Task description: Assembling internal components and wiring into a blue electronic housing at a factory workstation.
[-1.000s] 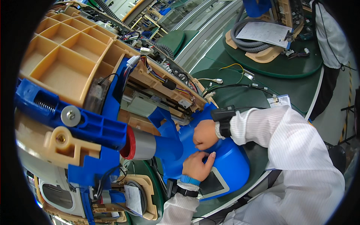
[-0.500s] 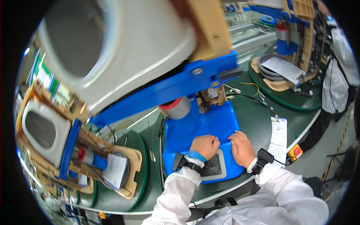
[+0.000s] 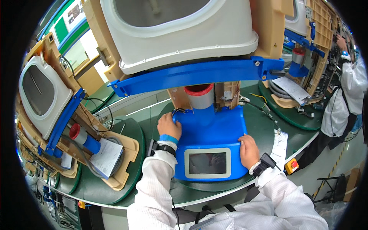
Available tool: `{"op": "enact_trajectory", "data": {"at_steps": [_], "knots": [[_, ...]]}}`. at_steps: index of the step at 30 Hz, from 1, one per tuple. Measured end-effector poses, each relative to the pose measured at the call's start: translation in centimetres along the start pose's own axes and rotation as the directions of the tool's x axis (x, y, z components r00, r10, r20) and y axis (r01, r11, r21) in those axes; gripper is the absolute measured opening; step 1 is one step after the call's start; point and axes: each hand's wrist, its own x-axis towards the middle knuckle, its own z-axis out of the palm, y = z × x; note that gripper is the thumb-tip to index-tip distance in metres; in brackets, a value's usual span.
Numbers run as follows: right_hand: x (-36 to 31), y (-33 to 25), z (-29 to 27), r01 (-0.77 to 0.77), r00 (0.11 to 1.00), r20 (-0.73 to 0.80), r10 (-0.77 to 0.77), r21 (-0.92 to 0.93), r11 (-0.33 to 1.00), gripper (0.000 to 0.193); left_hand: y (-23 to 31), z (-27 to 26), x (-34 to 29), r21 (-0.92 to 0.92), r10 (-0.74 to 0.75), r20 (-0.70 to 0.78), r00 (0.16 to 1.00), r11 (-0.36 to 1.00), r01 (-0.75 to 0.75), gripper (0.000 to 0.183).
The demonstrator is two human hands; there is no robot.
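In front of me is a blue plastic base panel [image 3: 209, 132] with a display screen [image 3: 207, 163] in a pale frame at its near end. My left hand [image 3: 170, 126] is closed over the panel's left edge, beside dark cables [image 3: 178, 111]. My right hand [image 3: 249, 151] grips the right edge next to the screen, fingertips bent over the rim. Behind the panel rises a grey cylinder [image 3: 201, 100] with a red top. Above it, a curved blue crossbar [image 3: 199, 76] spans below a large white housing [image 3: 184, 46] with a dark oval window.
The panel rests on a round green turntable [image 3: 260, 111]. Similar units stand left and right, including a white oval-window housing [image 3: 40, 92]. Loose cables and a paper sheet [image 3: 280, 147] lie at right, near a red stop button [image 3: 293, 165]. Another person [image 3: 341, 96] stands far right.
My left hand has moved from over the screen to the panel's left edge, uncovering the screen. My right hand stays at the right edge. The view has levelled.
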Motion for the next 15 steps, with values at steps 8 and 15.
{"op": "enact_trajectory", "data": {"at_steps": [8, 15], "knots": [[-0.1, 0.0, 0.5, 0.022, 0.999, 0.035, -0.021, -0.026, 0.999, 0.018, -0.3, 0.4, 4.3, -0.185, 0.005, 0.35, 0.937, 0.981, 0.064, 0.02], [0.2, 0.0, 0.5, 0.001, 0.999, 0.043, -0.001, 0.001, 1.0, 0.019, -1.4, -1.5, -3.4, -0.06, 0.245, -0.04, 0.969, 0.967, -0.248, 0.045]]}}
